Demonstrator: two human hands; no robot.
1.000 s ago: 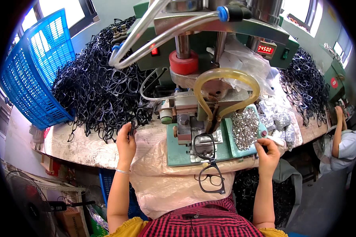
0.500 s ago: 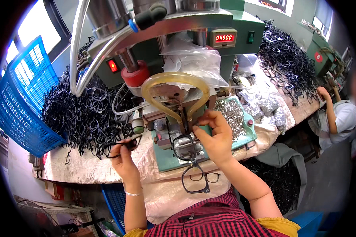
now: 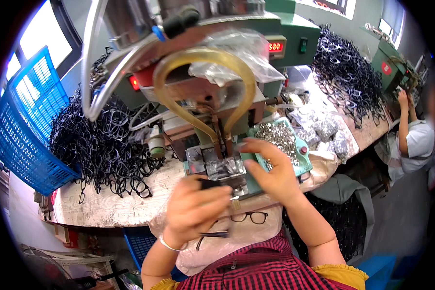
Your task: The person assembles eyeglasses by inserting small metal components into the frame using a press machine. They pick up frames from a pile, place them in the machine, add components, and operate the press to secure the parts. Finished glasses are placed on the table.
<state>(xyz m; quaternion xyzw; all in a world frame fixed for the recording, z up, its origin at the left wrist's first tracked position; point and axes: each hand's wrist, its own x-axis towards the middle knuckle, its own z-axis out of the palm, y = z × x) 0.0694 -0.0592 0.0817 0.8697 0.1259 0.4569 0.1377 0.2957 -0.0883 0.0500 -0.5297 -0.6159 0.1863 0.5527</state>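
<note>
My left hand (image 3: 195,208) is closed around a black eyeglass frame (image 3: 215,234), just in front of the machine's metal jig (image 3: 225,168). The hand is blurred, and its fingers hide much of the frame. My right hand (image 3: 271,170) is beside the jig's right side, thumb and forefinger apart, with nothing visible between them. A pair of dark-rimmed glasses (image 3: 256,218) lies on the pale cloth over my lap. Above the jig, a looped yellow tube (image 3: 249,92) runs down to two narrow feed ends.
Black eyeglass frames are heaped to the left (image 3: 106,150) and at the far right (image 3: 345,72). A teal tray (image 3: 303,166) of small metal parts stands right of the jig, near filled plastic bags (image 3: 326,128). A blue basket (image 3: 31,125) leans at left. Another person (image 3: 415,142) works at right.
My left hand has moved right and nearer the jig. The eyeglass frame my right hand held at the jig is gone from there, and that hand has opened and shifted slightly right.
</note>
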